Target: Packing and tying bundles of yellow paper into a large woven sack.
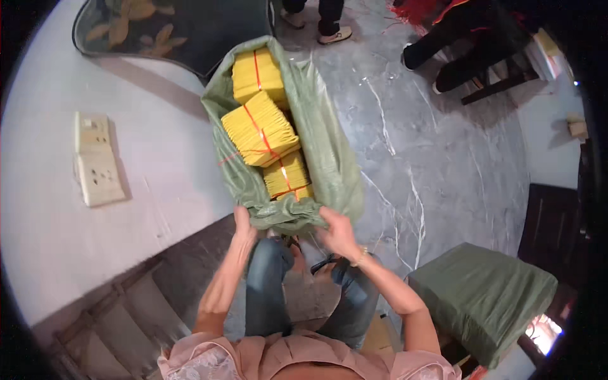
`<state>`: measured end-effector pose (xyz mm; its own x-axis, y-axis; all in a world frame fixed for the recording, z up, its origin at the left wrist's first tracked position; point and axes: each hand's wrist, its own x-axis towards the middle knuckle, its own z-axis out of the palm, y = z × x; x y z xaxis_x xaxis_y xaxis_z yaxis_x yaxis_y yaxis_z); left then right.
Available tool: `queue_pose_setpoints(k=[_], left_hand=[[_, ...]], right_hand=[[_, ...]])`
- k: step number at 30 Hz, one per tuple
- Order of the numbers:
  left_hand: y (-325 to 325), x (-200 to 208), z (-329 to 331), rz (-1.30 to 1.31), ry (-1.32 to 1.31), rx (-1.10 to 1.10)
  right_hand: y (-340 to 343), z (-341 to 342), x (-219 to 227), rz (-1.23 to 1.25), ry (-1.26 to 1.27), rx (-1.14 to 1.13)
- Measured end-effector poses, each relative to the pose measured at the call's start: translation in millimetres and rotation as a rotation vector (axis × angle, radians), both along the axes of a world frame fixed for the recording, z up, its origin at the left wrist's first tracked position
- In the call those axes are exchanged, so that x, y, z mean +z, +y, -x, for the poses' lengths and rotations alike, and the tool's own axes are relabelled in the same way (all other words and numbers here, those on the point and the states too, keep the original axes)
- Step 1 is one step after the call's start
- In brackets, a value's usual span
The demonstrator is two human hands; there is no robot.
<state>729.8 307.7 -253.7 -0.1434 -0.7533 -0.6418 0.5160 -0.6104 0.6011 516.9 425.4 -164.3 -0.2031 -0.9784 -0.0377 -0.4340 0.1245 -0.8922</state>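
A green woven sack (329, 145) stands before my knees, its mouth wide open toward me. Inside lie several yellow bundles (259, 130) of stacked, folded pieces, tied with red string; one rests tilted on top of the others. My left hand (243, 221) grips the near left part of the sack's rolled rim, fingers mostly hidden by the cloth. On the near right of the same rim, my right hand (337, 231) is closed around the bunched fabric. A bracelet circles my right wrist.
A white wall with sockets (100, 159) runs along the left. Beyond the sack leans a dark floral panel (145, 25). At right sits a large green wrapped bale (484, 291). Other people's legs (329, 19) show at the far side, near a dark stool (500, 87).
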Motion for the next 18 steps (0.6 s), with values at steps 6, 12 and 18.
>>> queue_pose_setpoints(k=[6,12,18], left_hand=[[-0.5,14.5,-27.6,0.036,-0.45,-0.04],[-22.3,75.2,-22.4,-0.201,-0.661,-0.29],[-53.2,131.3,2.9,-0.194,-0.706,-0.245]], right_hand=[[0.9,-11.2,19.8,-0.189,0.113,0.254],[-21.1,11.9,72.5,-0.279,0.018,0.078],[-112.6,57.4,77.7,-0.316,0.092,-0.252]])
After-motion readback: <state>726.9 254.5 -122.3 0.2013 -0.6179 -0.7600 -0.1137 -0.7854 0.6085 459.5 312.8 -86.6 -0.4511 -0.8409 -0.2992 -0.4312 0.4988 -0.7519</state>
